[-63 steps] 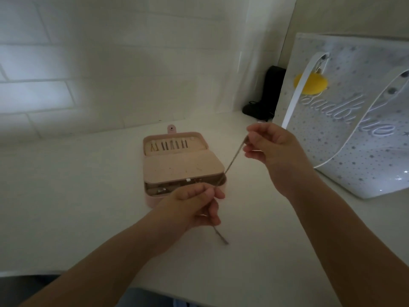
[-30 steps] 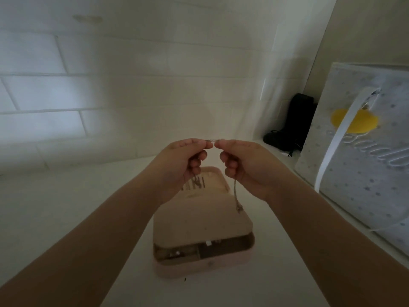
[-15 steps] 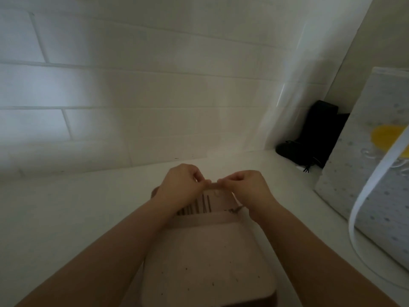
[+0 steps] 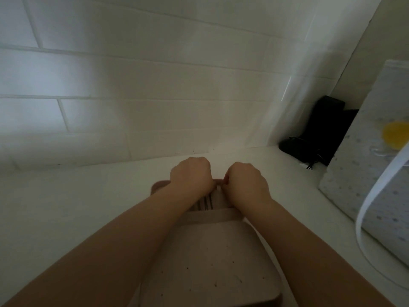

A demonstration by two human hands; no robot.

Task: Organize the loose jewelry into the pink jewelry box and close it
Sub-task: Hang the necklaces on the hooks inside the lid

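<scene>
Hands meet over the far end of the box (image 4: 205, 262), which lies open on the counter (image 4: 66, 207) close to the near edge. Left hand (image 4: 191, 176) and right hand (image 4: 244, 183) are both curled, fingertips nearly touching; what they pinch is hidden. A bag (image 4: 363, 173) stands at the right edge.

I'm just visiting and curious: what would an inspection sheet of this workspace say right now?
Surface: white counter, dimly lit.
Job's things: pink jewelry box open; thin pieces hang in its far section; chain not visible.
Clutter: spotted gift bag with white handle; black object in corner.
Hands: left hand and right hand, fingers curled, meet over the box's far end; what they pinch is hidden.
Cables: thin black cord by the black object.
Surroundings: white tiled wall.
</scene>
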